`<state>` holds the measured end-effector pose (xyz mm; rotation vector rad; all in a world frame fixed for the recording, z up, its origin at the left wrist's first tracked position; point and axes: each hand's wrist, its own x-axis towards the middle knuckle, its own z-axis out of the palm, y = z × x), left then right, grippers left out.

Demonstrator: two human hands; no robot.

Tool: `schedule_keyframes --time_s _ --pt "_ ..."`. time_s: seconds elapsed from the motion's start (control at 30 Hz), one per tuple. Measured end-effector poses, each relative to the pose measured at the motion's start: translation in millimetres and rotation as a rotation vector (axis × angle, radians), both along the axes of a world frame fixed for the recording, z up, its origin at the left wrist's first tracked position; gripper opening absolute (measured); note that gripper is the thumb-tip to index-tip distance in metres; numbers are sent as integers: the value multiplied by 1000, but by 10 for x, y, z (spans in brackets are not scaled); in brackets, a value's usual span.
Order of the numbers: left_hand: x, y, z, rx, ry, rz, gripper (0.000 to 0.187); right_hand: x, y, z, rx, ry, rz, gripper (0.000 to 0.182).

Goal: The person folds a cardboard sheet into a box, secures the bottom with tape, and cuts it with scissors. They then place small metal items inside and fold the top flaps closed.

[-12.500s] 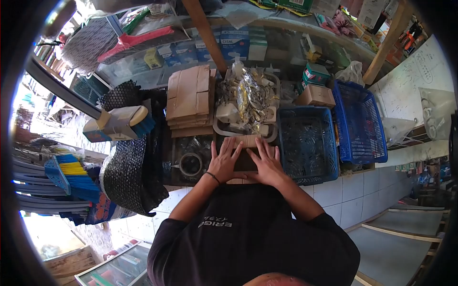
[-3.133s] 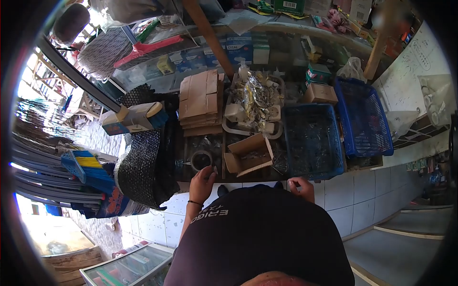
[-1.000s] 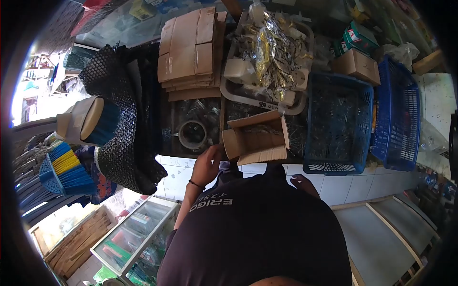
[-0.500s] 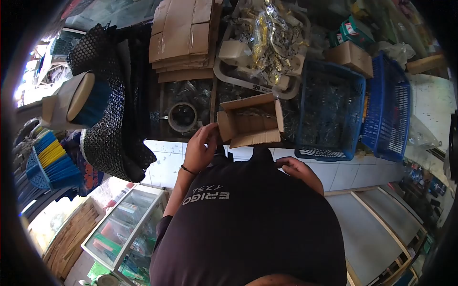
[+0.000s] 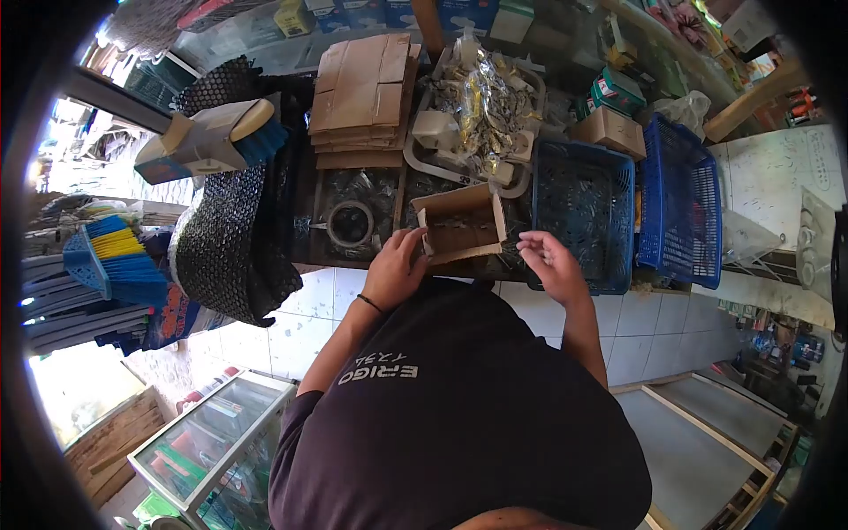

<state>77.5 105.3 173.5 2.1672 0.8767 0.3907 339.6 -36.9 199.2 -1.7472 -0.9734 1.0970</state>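
A small open cardboard box [image 5: 461, 231] lies on its side on the counter in front of me, flaps spread. My left hand [image 5: 397, 269] rests against its left flap, fingers curled on the edge. Raised at the box's right side, my right hand [image 5: 548, 261] has its fingertips pinched together; whether something small sits between them is unclear. A roll of tape [image 5: 351, 223] lies just left of the box.
Behind the box are a stack of flat cardboard [image 5: 364, 91] and a grey tray [image 5: 422, 163] of foil-wrapped pieces. Two blue baskets [image 5: 580, 216] [image 5: 682, 208] stand to the right. Black mesh rolls [image 5: 228, 238] and brushes [image 5: 212, 139] crowd the left.
My right hand has come up from my waist to the box's right side. My left hand stays at the box's left flap. The view has shifted down and back.
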Motion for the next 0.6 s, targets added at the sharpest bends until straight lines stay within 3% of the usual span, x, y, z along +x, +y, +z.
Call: schedule_keyframes --time_s 0.33,0.6 --pt "-2 41 -186 -8 -82 -89 45 -231 230 -358 184 53 -112 23" --pt "86 37 -357 116 -58 -219 56 -300 310 -256 314 -310 -72 15"
